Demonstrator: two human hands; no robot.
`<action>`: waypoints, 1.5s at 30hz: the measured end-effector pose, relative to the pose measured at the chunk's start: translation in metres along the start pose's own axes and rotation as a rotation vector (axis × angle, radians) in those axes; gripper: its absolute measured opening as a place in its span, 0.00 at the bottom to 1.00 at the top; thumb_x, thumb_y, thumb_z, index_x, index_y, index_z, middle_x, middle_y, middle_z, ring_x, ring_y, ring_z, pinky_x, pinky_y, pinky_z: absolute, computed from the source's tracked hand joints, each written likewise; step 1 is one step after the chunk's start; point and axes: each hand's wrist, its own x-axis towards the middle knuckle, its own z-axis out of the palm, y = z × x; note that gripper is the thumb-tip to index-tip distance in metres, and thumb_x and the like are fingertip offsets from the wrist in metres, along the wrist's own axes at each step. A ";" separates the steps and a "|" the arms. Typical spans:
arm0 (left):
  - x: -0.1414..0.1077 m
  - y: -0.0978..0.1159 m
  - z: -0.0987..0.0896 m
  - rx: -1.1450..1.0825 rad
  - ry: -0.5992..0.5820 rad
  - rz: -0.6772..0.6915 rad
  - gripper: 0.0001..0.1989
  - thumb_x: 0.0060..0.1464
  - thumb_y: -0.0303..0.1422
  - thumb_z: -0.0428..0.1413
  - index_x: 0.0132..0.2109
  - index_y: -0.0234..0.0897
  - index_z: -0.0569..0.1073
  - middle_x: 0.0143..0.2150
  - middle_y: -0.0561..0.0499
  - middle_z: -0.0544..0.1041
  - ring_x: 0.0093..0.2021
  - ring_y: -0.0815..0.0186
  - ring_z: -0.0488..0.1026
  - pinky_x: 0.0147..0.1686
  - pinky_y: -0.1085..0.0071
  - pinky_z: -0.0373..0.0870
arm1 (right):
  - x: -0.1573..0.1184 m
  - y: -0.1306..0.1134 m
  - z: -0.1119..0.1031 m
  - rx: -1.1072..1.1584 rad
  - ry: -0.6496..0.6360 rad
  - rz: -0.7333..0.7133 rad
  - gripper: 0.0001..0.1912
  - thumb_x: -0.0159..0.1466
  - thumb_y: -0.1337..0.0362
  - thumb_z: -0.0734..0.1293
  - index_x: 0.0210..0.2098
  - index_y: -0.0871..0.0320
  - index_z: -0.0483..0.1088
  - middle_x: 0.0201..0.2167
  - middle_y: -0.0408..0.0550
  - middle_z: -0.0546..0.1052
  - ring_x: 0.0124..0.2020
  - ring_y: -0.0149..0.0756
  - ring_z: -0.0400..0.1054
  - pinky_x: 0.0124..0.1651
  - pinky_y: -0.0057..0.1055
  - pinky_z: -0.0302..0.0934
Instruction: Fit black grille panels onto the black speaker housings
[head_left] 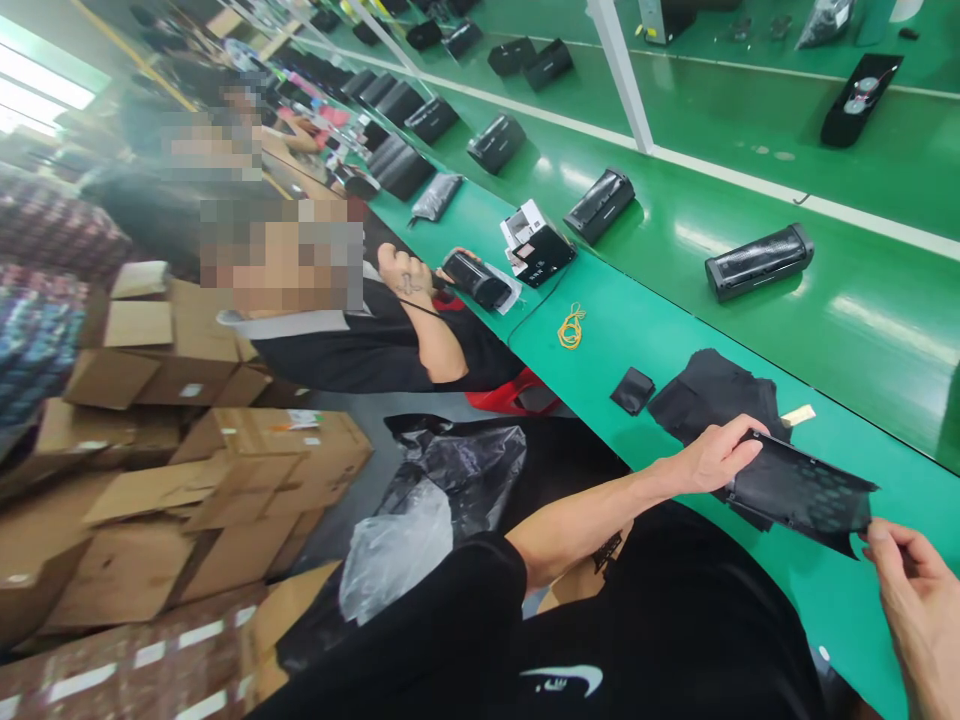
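A black rectangular panel [806,490] with a thin black sheet over it is held above the green bench [847,600] in front of me. At its left end my left hand [724,455] grips the edge between thumb and fingers. My right hand [904,565] pinches the sheet's corner at the right end. Just behind the panel lies a loose pile of black sheets [712,395], with a small stack of black pieces [632,390] to its left. A pale strip [799,415] lies beside the pile.
Black speakers [759,262] stand along the green conveyor beyond the bench. A seated co-worker [360,340] on the left handles a black speaker [476,280]. Yellow bands [571,327] lie on the bench. Cardboard boxes [277,460] and plastic bags [401,550] fill the floor area at left.
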 end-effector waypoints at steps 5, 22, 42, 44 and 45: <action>0.000 0.001 0.003 0.042 0.006 0.023 0.17 0.71 0.38 0.49 0.59 0.37 0.73 0.23 0.63 0.60 0.25 0.71 0.60 0.33 0.73 0.61 | -0.017 -0.022 0.015 0.488 -0.003 0.010 0.35 0.52 0.41 0.82 0.48 0.56 0.73 0.33 0.45 0.80 0.34 0.40 0.74 0.38 0.35 0.67; 0.016 -0.021 0.007 -0.524 -0.168 -0.100 0.23 0.63 0.47 0.60 0.56 0.36 0.71 0.32 0.56 0.73 0.27 0.72 0.69 0.31 0.74 0.67 | 0.000 -0.014 0.009 0.607 -0.313 0.362 0.36 0.38 0.43 0.86 0.37 0.55 0.72 0.29 0.44 0.76 0.23 0.34 0.66 0.21 0.30 0.62; 0.018 -0.029 0.007 -0.799 -0.297 -0.142 0.34 0.50 0.45 0.73 0.57 0.36 0.71 0.36 0.53 0.79 0.26 0.72 0.77 0.29 0.76 0.72 | -0.014 -0.005 0.005 0.685 -0.335 0.378 0.35 0.39 0.43 0.87 0.35 0.55 0.73 0.21 0.37 0.66 0.22 0.33 0.64 0.21 0.29 0.64; 0.018 -0.030 0.007 -0.802 -0.309 -0.141 0.34 0.50 0.46 0.73 0.58 0.36 0.70 0.35 0.54 0.79 0.26 0.72 0.76 0.28 0.77 0.72 | -0.014 -0.006 0.005 0.672 -0.323 0.379 0.35 0.39 0.43 0.87 0.35 0.56 0.73 0.19 0.36 0.64 0.21 0.32 0.63 0.21 0.29 0.63; 0.018 -0.030 0.007 -0.801 -0.316 -0.140 0.34 0.51 0.46 0.73 0.58 0.37 0.70 0.35 0.54 0.79 0.25 0.72 0.76 0.28 0.76 0.72 | -0.014 -0.007 0.006 0.665 -0.318 0.373 0.34 0.38 0.44 0.87 0.34 0.56 0.73 0.19 0.36 0.63 0.20 0.32 0.62 0.20 0.29 0.62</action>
